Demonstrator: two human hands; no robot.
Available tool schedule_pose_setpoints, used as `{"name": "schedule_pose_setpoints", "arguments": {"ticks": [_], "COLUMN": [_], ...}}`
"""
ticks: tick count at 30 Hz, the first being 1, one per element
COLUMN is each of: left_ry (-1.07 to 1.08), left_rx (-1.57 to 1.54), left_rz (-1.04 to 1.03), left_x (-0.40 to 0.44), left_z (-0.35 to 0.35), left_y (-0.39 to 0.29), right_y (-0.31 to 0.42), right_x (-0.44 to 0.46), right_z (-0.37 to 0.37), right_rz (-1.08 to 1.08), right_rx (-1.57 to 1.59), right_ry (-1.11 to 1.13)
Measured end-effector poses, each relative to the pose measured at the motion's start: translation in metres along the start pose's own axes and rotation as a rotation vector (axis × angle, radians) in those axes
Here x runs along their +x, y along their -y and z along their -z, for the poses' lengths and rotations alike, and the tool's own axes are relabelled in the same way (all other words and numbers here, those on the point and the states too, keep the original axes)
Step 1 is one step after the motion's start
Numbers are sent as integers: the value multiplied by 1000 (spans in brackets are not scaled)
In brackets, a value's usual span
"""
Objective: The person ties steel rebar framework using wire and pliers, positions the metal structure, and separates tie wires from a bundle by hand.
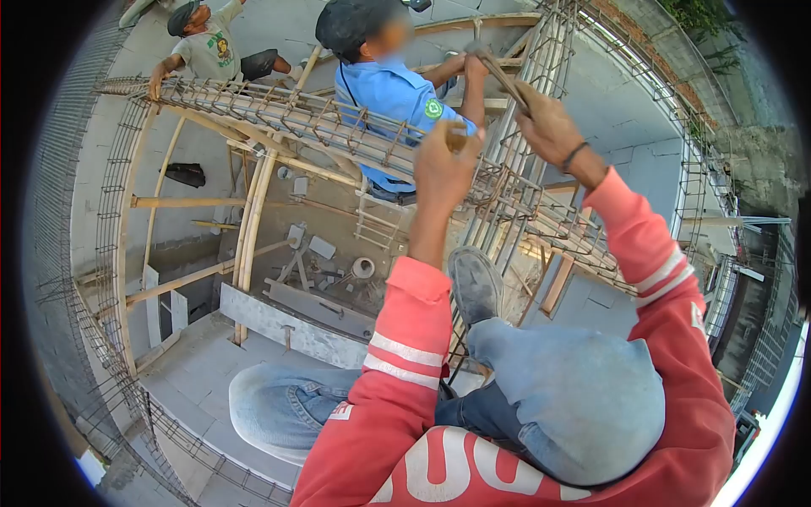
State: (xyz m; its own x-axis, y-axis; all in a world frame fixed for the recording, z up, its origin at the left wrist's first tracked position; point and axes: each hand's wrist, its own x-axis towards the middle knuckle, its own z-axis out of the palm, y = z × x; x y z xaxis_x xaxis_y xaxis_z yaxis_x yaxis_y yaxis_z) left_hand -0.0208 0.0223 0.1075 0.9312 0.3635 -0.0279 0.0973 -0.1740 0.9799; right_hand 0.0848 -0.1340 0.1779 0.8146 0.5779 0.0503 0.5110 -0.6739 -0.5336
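Note:
My right hand (549,127), with a dark band at the wrist, is closed round the handles of a metal hand tool (504,83) that points up and left. My left hand (446,165) is raised at the centre, fingers curled, above the crossing of the steel bars; what it may hold is too small to make out. Beneath both hands, tied rebar cages (507,190) meet at a junction. Close to the tool's far end are the hands of a co-worker in a blue shirt (397,93).
A second person (207,51) sits at the upper left beside a long rebar cage (279,114). Bamboo poles (255,211) stand below. Far down lie a round bucket (363,268) and a long board (291,329). My shoe (475,283) is near the bars.

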Motion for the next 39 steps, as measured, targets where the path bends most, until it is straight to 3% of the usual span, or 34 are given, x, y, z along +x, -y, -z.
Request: {"name": "schedule_pose_setpoints", "arguments": {"ticks": [3,5,8,16,24,28,34,36,39], "left_ry": [138,85,69,-3,-95,-52,-31,-328,-330], "left_rx": [498,557,629,594,542,547,577,454,238], "left_rz": [38,-9,6,-15,-44,14,15,-232,-122], "left_x": [-39,-52,-47,-49,-50,-48,-51,-61,-87], "left_z": [-57,-92,-115,-127,-128,-128,-126,-119,-103], "left_y": [47,76,88,97,93,92,90,84,84], "right_y": [-76,-101,-107,-117,-106,-101,-90,-90,-103], "right_x": [-18,-28,-46,-64,-75,-77,-66,-64,-63], "right_z": [42,49,40,-9,-8,-7,5,5,2], "right_rz": [-31,-152,-319,-339,14,58,168,65,57], "right_rx": [-392,-590,-765,-722,-994,-943,-815,-781,-799], "right_ry": [454,763,897,879,725,693,824,869,864]}}
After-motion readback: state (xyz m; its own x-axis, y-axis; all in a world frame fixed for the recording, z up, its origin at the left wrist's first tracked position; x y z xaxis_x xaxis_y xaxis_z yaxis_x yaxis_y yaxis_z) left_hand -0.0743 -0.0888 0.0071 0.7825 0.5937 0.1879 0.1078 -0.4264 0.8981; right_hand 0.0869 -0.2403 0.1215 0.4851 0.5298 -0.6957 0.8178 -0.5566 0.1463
